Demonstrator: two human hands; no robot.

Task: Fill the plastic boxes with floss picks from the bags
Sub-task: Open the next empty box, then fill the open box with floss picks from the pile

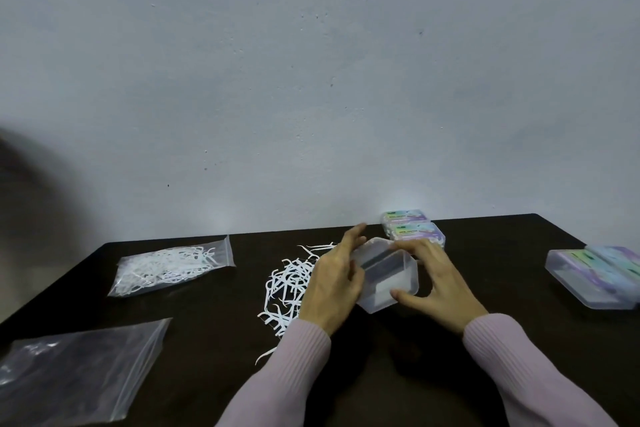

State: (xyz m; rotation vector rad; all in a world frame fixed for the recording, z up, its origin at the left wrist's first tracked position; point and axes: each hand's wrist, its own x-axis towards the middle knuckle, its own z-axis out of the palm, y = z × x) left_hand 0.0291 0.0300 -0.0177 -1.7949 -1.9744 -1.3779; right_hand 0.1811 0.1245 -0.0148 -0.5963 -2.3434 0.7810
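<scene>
A clear plastic box [387,276] sits between my hands near the middle of the dark table [214,322]. My left hand [334,283] grips its left side, and my right hand [438,283] holds its right side with the thumb at the front corner. Just left of the box lies a loose pile of white floss picks [289,284], partly hidden by my left hand. A zip bag [171,269] with floss picks in it lies at the far left.
An empty-looking zip bag [74,374] lies at the front left corner. Two labelled boxes [414,227] sit by the wall behind my hands. More plastic boxes [595,276] lie at the right edge of the table.
</scene>
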